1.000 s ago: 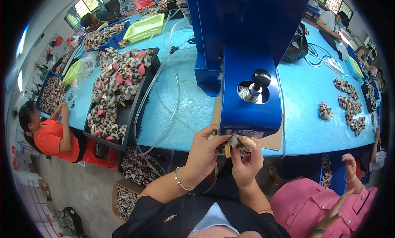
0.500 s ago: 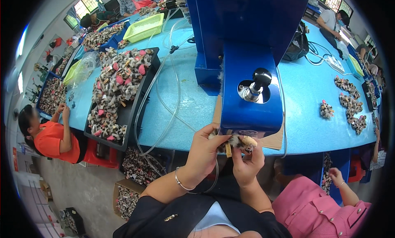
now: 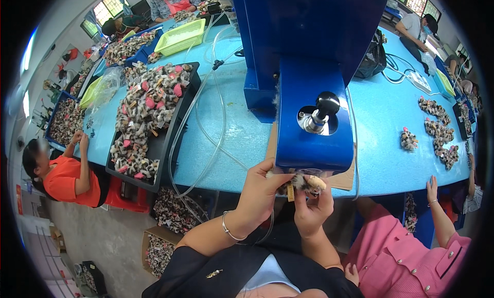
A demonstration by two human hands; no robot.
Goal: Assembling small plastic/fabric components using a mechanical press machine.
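Note:
Both hands are closed on a small spotted plush toy (image 3: 299,181) just under the front of the blue machine head (image 3: 314,149). My left hand (image 3: 259,192), with a bracelet on its wrist, grips the toy's left side. On the other side, my right hand (image 3: 313,208) pinches it near a tan, rounded part. A narrow yellow tag (image 3: 290,193) hangs between the hands. The machine head partly hides the toy's upper side. A black knob (image 3: 327,103) on a metal shaft tops the head.
Left of the machine, a black tray (image 3: 194,87) holds piled plush toys, with clear tubing (image 3: 224,110) looping beside it. Several toys (image 3: 440,133) lie at right. A person in pink (image 3: 396,246) sits close on my right; another in orange (image 3: 72,177) sits at left.
My hands and the toy have shifted slightly right and down under the machine head. The person in pink has raised a hand to the table edge.

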